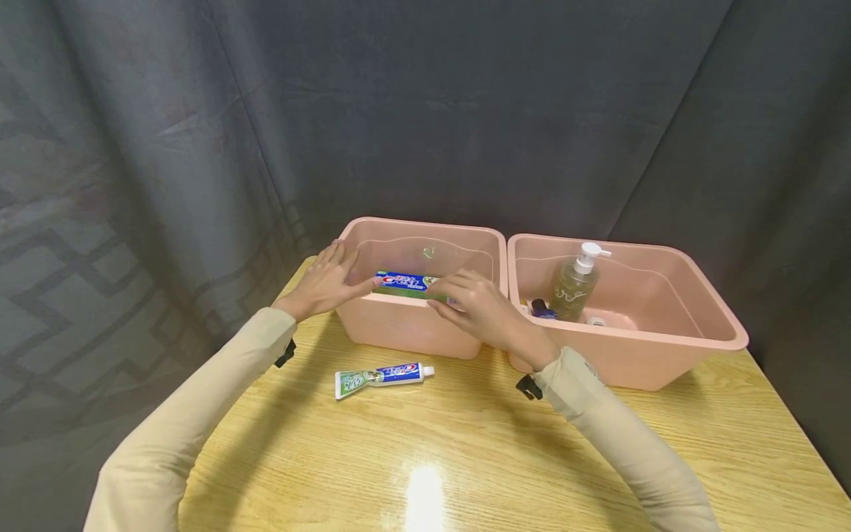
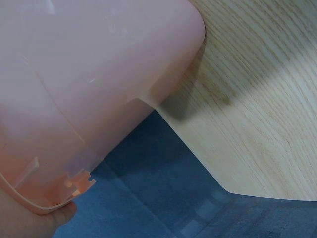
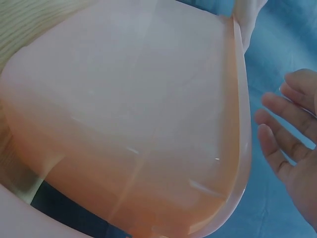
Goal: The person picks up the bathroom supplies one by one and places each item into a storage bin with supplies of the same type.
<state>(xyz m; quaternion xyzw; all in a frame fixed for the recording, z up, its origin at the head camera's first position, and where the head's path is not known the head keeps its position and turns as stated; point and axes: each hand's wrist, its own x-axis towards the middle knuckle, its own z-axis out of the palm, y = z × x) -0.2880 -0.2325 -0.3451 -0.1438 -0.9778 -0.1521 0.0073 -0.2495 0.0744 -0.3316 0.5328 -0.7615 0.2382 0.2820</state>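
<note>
My left hand rests at the left rim of the left pink bin, its fingers extended and thumb spread along the front edge. In the left wrist view, part of that hand touches the rim. A blue and green Crest toothpaste box lies inside this bin. My right hand hovers over the front rim, by the box's right end, which it partly covers. The right wrist view shows its fingers loosely bent, apart from the rim, with nothing visible between them. A toothpaste tube lies on the table before the bin.
A second pink bin stands close on the right. Inside it are a pump bottle, a dark-capped item and a small white object. The wooden table extends toward me; a grey curtain hangs behind.
</note>
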